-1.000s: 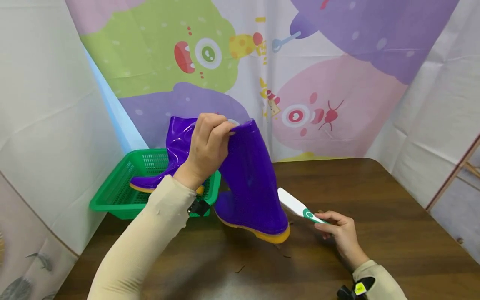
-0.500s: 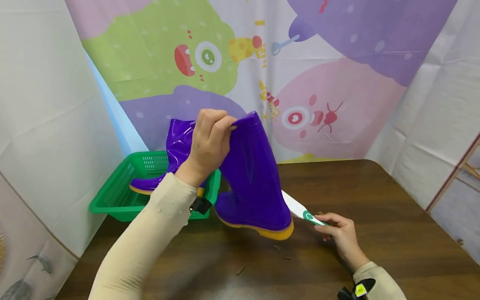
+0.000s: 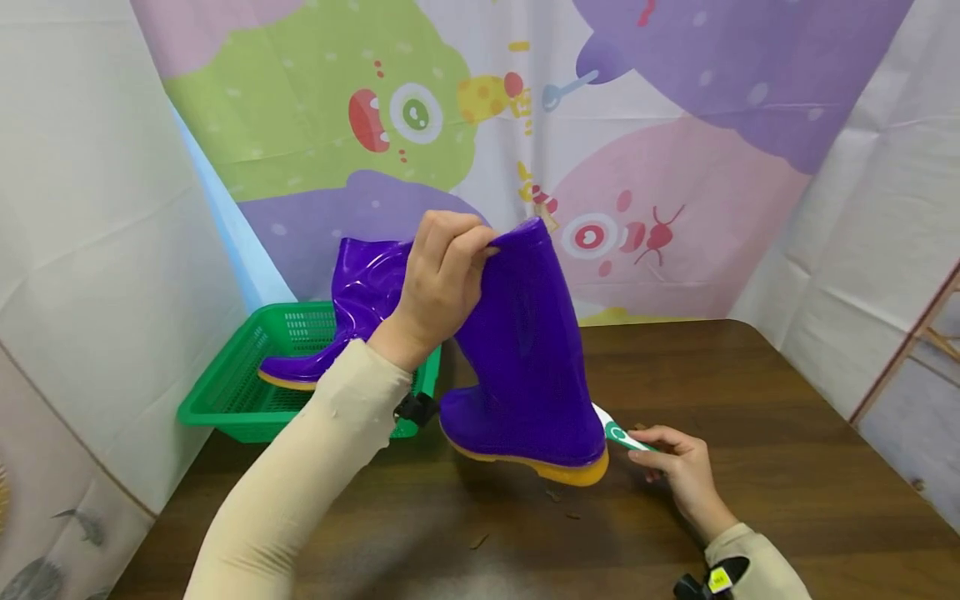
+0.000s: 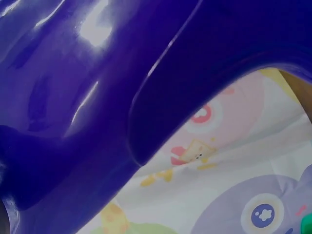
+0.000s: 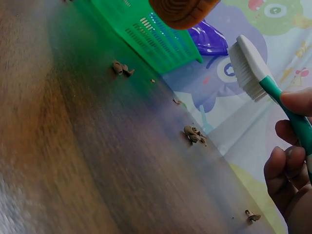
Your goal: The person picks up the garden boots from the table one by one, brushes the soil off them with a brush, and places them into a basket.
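My left hand (image 3: 441, 275) pinches the top rim of a purple rain boot (image 3: 528, 358), holding it above the table with its yellow sole (image 3: 573, 474) tilted. Glossy purple boot shaft (image 4: 97, 97) fills much of the left wrist view, where the fingers are hidden. To the right of the heel, my right hand (image 3: 681, 475) grips the green handle of a scrub brush (image 3: 618, 435). The boot hides most of the brush head in the head view. White bristles (image 5: 243, 73) show in the right wrist view, apart from the boot's sole (image 5: 180, 10).
A green plastic basket (image 3: 197, 415) sits at the table's left, and a second purple boot (image 3: 363, 287) stands in it. Brown clumps of dirt (image 5: 193, 134) and small bits (image 3: 480, 542) lie scattered on the wooden table (image 3: 787, 500). A cartoon-print curtain (image 3: 645, 167) hangs behind.
My left hand has moved the boot to the right, so it now covers most of the brush head. The right hand has stayed nearly in place.
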Demonstrator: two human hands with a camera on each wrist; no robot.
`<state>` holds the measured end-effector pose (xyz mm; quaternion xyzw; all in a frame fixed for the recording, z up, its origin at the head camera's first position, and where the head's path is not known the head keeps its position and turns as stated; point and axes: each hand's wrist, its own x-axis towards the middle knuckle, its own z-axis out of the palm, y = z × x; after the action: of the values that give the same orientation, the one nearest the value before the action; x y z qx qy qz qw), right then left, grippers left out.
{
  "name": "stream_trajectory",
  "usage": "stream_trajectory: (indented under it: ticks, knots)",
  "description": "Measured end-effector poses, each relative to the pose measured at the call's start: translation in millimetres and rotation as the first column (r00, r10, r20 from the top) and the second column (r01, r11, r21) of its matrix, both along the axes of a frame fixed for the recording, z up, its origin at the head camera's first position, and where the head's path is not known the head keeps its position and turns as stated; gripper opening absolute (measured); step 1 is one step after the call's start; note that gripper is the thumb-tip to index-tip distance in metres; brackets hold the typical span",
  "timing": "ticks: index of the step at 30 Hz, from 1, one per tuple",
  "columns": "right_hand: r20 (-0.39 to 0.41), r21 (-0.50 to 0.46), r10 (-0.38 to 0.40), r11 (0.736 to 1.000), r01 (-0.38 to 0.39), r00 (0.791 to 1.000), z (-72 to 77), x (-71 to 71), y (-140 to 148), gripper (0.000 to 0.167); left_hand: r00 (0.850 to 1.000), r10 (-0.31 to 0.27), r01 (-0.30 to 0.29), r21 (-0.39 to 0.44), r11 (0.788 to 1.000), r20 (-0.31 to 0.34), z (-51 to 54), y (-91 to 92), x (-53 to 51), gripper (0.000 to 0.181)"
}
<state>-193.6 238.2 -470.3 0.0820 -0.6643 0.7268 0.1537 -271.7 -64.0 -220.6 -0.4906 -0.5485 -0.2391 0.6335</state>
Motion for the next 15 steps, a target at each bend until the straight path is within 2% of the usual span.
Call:
stream_trajectory:
  ticks: [4,15]
  knots:
    - [0.005,0.001,-0.006,1.0,0.006,1.0,0.7,-0.4,0,0.026,1.0,0.002,-0.002,0.035,0.999,-0.004,4.9,-5.3,0.6,0.016]
    - [0.018,-0.006,0.004,1.0,-0.004,1.0,-0.2,-0.2,-1,0.031,0.999,0.038,-0.038,0.052,0.998,-0.004,25.3,-22.3,1.4,0.02]
